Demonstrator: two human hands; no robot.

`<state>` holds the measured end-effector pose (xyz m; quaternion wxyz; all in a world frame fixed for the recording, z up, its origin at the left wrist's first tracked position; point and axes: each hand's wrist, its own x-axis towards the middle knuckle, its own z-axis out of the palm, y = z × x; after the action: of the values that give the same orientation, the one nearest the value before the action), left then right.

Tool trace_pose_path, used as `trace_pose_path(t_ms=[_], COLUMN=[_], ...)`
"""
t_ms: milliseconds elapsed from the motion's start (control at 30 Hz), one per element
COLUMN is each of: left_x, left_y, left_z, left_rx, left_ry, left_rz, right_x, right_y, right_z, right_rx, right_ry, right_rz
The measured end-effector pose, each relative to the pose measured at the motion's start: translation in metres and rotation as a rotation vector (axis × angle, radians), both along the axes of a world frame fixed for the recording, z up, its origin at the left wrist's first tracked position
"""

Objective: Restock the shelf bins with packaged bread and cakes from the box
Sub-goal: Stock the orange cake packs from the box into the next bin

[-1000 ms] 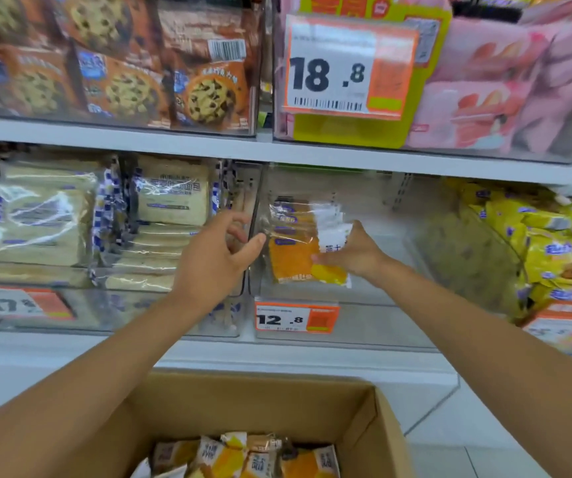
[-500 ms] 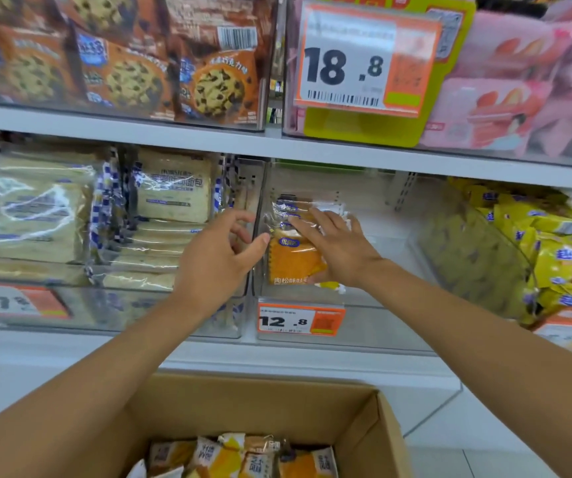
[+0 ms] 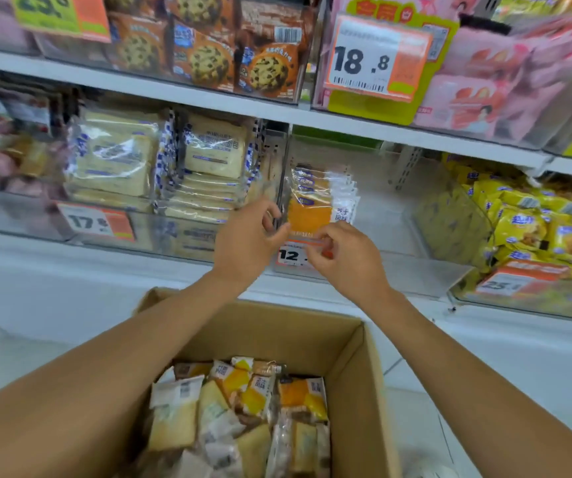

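Left grip: the left hand (image 3: pixel 248 238) is held at the clear divider (image 3: pixel 279 188) on the left of the bin, fingers bent and thumb forward; whether the divider is pinched or only touched cannot be told.
Right grip: the right hand (image 3: pixel 346 262) is loosely curled in front of the price tag (image 3: pixel 289 257), and nothing is seen to be held in it.
Placed stock: the orange packets (image 3: pixel 308 210) are stood upright in a short row against the left side of the clear bin (image 3: pixel 377 215); the rest of the bin is bare.
Supply: more packets (image 3: pixel 243 408) are heaped in the cardboard box (image 3: pixel 364 367) below the shelf.
Step in hand: the release seems finished, and a reach down to the box is judged to be next.
Doing it well: the row should be kept steady with the left hand while the next packet is fetched, and each packet should be slid in flat behind or beside the row, label forward, so that nothing tips into the bare space.
Change: half a second ago the right palm was pressed flat on the front packet; it has since been drawn back and lowered to the tag. The left hand has hardly moved.
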<state>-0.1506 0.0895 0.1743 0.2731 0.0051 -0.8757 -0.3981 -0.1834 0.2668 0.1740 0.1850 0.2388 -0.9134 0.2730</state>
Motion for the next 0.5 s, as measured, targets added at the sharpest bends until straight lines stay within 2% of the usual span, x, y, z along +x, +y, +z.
trace_pose_path(t_ms=[67, 200, 267, 500], left_x=[0.026, 0.079, 0.100, 0.138], left_y=[-0.002, -0.019, -0.031, -0.061], left_z=[-0.025, -0.096, -0.133, -0.223], left_rx=[0.051, 0.060, 0.082, 0.141], left_ry=[-0.118, -0.441, -0.578, -0.821], left_rz=[-0.019, -0.028, -0.021, -0.026], right_x=[0.030, 0.078, 0.091, 0.112], right_y=[0.001, 0.010, 0.015, 0.027], right_z=[-0.028, -0.107, -0.147, -0.293], right_rx=[0.001, 0.264, 0.333, 0.439], right_ry=[-0.168, -0.527, -0.676, -1.173], right_rz=[0.032, 0.048, 0.005, -0.075])
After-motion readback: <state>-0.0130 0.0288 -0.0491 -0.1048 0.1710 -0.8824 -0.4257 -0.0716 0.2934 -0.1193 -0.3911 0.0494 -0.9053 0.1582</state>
